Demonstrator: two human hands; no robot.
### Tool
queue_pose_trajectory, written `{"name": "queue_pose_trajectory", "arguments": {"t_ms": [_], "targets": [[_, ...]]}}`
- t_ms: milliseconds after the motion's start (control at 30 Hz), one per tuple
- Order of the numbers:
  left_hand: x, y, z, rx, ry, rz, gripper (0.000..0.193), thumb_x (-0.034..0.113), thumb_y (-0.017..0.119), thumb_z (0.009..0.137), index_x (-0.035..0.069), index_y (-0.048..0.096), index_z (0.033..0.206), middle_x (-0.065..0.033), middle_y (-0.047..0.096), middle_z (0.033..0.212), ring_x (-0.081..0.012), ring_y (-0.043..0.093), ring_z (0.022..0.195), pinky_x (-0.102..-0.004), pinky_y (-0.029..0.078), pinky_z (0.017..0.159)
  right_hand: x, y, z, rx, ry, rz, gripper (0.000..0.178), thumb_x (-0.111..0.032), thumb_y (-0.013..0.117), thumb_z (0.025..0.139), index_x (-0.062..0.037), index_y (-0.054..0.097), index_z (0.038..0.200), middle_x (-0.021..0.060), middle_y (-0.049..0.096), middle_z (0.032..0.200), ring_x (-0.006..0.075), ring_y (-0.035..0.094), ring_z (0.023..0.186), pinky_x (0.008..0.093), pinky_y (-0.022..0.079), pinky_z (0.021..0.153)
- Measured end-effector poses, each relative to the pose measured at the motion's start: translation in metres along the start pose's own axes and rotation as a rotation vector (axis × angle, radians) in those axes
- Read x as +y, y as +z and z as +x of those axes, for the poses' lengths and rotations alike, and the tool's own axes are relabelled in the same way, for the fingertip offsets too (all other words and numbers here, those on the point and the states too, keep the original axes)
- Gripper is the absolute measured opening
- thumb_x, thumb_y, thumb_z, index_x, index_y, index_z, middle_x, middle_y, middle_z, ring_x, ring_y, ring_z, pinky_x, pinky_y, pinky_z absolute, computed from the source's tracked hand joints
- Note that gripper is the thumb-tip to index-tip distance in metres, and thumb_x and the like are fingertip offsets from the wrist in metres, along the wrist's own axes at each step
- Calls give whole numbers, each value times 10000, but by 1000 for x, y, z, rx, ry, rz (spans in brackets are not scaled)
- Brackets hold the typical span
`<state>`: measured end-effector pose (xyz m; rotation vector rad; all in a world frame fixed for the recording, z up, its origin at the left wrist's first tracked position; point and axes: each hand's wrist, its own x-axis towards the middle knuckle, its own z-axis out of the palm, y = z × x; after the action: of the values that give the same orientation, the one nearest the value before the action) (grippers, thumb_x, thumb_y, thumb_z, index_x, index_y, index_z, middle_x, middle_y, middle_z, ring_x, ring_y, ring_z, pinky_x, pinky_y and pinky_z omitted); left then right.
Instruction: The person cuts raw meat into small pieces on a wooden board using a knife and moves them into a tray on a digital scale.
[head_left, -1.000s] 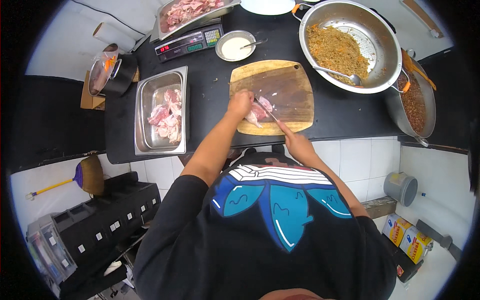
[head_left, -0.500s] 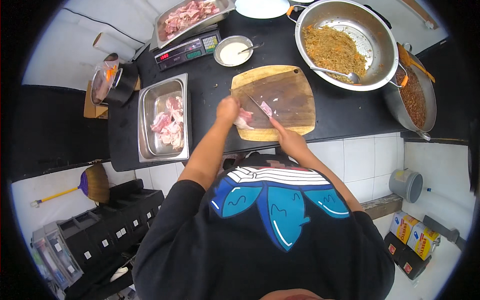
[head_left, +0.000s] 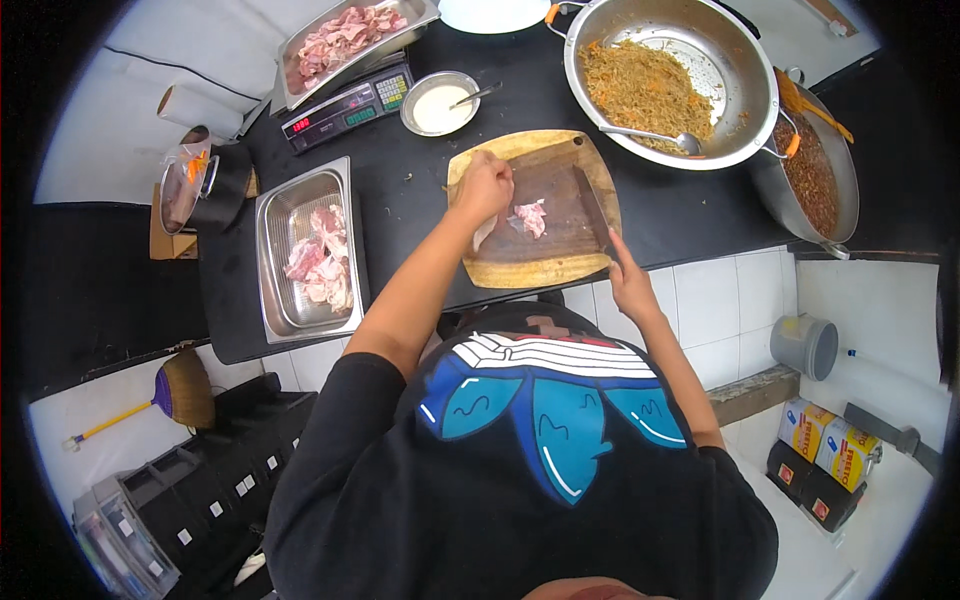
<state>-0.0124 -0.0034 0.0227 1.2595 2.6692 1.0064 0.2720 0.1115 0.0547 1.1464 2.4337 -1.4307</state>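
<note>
My right hand (head_left: pixel 632 280) grips a knife (head_left: pixel 592 208), its blade lying over the right part of the wooden cutting board (head_left: pixel 535 270). My left hand (head_left: pixel 485 187) is closed above the board's left half. A pale piece of raw meat (head_left: pixel 484 232) shows below its wrist and seems held in its fingers, which partly hide it. Between my hands, a small pink cut of meat (head_left: pixel 531 217) lies on the board. Left of the board, a deep steel tray (head_left: pixel 265 215) contains larger pieces of raw meat (head_left: pixel 325 262).
Behind the board stand a bowl of white liquid with a spoon (head_left: pixel 440 105) and a scale (head_left: pixel 350 108) bearing another tray of meat (head_left: pixel 350 42). A large steel basin (head_left: pixel 745 70) of shredded food is at the far right, beside a pot of reddish-brown food (head_left: pixel 808 180).
My right hand has moved right with the knife, away from the meat. My left hand has moved right and farther over the board. The view has shifted slightly.
</note>
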Motion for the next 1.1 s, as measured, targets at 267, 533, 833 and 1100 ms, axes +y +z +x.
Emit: {"name": "queue_pose_trajectory", "arguments": {"t_ms": [267,533,833,1100], "targets": [[16,14,-4,-512,349,350,179,115,628,765,76,700,924,-196,568,1130,-369,568,1002,-451,423,946,13,11,-36,12,-7,79,581,-136,462,938,-277,299,1477,282,654,988,412,657,861,424,491,775],[49,27,-8,-696,-256,-511,175,98,701,776,-13,630,891,-133,673,739,-222,667,635,-343,543,570,13,3,-48,125,-113,130,576,-133,479,938,-265,309,1472,264,653,825,399,657,751,389,487,685],[22,36,-48,-535,-561,-340,168,98,703,743,-5,635,857,-164,682,755,-225,677,595,-334,549,577,15,24,-45,-43,-87,-159,583,-140,499,929,-293,312,1460,271,648,908,444,627,827,482,480,726],[29,33,-62,-302,-244,-145,214,130,702,722,8,690,898,-161,688,792,-276,681,760,-366,536,720,16,37,-40,-36,-253,-331,614,-173,495,929,-314,251,1474,213,635,717,404,627,685,506,487,632]]}}
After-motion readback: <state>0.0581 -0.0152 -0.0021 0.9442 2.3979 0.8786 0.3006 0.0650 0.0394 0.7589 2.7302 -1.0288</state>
